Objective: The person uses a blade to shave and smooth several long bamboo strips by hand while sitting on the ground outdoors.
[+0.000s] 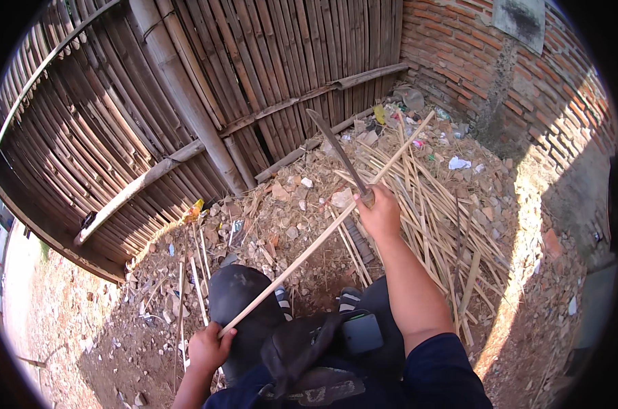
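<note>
My left hand (209, 346) is closed around the near end of a long pale bamboo strip (302, 258), beside my left knee. The strip slants up and away to the right, past my right hand. In my right hand (379, 212) is a machete (341, 154), gripped by its wooden handle, its dark curved blade pointing up and to the left. The strip runs right at the machete's handle; whether the right fingers also touch it is hidden. A pile of similar bamboo strips (431, 225) lies on the ground to the right of that hand.
A bamboo fence (282, 54) stands ahead and to the left, with a brick wall (452, 48) at the right. Rubble and litter (288, 198) cover the ground between. Beyond my feet lies a dark ridged cylindrical piece (359, 240). A phone (362, 334) rests on my lap.
</note>
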A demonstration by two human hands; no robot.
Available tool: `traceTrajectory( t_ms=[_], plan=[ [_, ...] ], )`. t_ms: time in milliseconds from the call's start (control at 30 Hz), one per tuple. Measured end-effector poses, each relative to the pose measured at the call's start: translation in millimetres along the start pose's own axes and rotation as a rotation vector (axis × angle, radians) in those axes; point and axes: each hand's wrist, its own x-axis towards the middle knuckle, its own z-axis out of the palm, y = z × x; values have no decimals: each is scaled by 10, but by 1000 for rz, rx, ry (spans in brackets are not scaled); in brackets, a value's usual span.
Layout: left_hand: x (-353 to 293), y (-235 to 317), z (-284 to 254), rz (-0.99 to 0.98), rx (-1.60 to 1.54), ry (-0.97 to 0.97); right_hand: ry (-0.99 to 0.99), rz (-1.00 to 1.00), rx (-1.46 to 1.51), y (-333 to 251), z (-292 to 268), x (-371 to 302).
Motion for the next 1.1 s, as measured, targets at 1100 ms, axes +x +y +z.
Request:
traceTrajectory(
  t_ms=[1100],
  plan=[
    [126, -48, 216, 47, -176, 96, -1106, -172, -37, -133, 381, -206]
  ],
)
